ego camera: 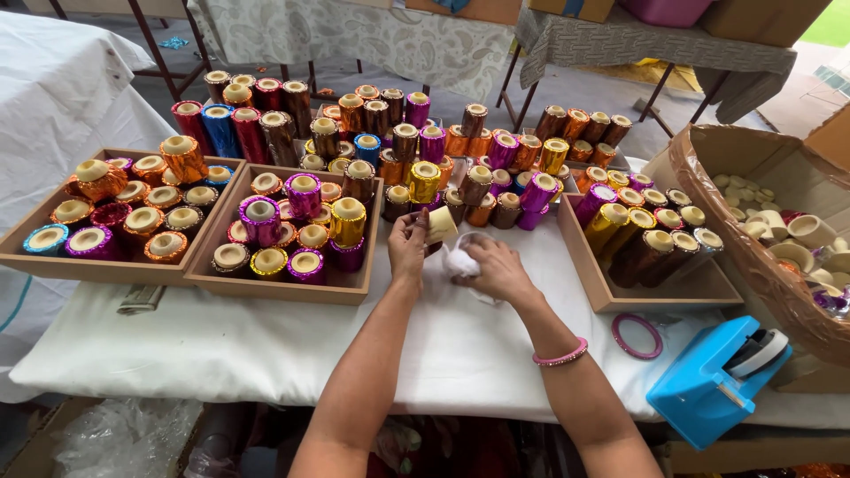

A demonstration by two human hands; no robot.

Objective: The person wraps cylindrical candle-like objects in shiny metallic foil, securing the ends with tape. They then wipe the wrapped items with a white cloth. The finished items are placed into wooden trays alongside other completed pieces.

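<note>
My left hand (408, 249) holds a small plain cream cylinder (441, 223) upright above the white tablecloth (266, 345). My right hand (496, 270), with a pink bangle (560, 357) on its wrist, is closed around a crumpled white cloth (459, 263) right beside the cylinder. Both hands work at the table's middle, just in front of a crowd of shiny foil-wrapped cylinders (425, 150) in red, blue, purple, gold and orange.
Two wooden trays (115, 268) (283, 288) at the left hold foil-wrapped cylinders; another tray (620, 296) stands at the right. A large box (708, 177) of plain cream pieces is at far right. A blue tape dispenser (708, 381) and a pink ring (637, 335) lie near the front edge.
</note>
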